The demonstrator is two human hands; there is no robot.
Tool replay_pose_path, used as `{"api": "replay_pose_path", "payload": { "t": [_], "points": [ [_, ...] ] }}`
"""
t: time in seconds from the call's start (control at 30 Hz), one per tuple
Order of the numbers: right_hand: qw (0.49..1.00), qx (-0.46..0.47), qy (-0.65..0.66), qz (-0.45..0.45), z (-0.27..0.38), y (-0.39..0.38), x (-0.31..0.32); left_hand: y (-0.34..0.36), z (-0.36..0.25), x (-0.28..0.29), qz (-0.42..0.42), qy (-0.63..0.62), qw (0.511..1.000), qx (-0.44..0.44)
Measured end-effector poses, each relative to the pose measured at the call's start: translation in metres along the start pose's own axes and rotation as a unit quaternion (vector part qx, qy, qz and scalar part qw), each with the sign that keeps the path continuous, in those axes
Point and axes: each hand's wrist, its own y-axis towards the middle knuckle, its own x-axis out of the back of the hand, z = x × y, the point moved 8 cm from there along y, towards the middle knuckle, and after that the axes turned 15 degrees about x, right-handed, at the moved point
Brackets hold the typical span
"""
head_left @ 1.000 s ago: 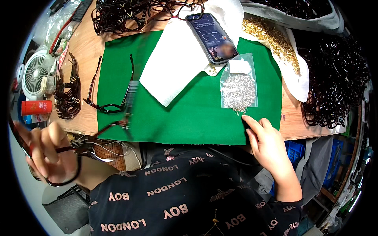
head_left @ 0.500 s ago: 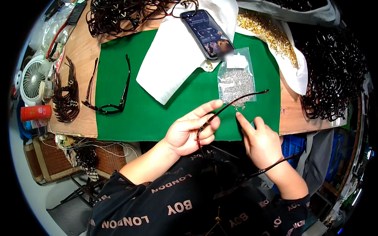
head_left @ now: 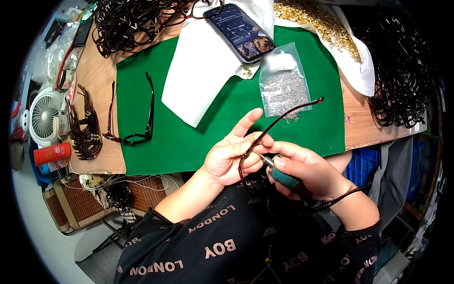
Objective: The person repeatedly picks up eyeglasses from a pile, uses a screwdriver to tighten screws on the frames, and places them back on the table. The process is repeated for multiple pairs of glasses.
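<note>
My left hand grips a dark tortoiseshell eyeglasses frame near the hinge of one temple, index finger stretched out. That temple slants up to the right; the other passes over my right wrist, and the frame front is lost against my dark shirt. In my right hand is a screwdriver with a teal handle, its thin shaft reaching the frame by my left fingertips. Whether the tip sits in a screw is too small to tell. Beyond the hands lies a clear bag of tiny silver screws, a few spilled at its lower edge.
A green mat covers the table. On it lie a white cloth, a phone and another eyeglasses frame. Gold-coloured small parts and heaps of dark frames stand at right. A fan is at left.
My right hand has drawn back from the spilled screws to the eyeglasses frame, and the screwdriver now shows in it at the hinge. My left hand keeps its hold. The whole view has shifted slightly.
</note>
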Motion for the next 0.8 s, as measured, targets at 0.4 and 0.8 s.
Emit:
{"api": "replay_pose_path", "payload": {
  "t": [0.4,0.8],
  "points": [
    [1.0,0.011,0.014,0.009,-0.001,0.0,0.001,-0.002,0.002,0.002,-0.001,0.006,1.0,0.01],
    [0.649,0.297,-0.681,-0.165,0.069,-0.027,0.047,-0.06,-0.084,-0.042,-0.14,0.186,0.954,-0.188]
  ]
}}
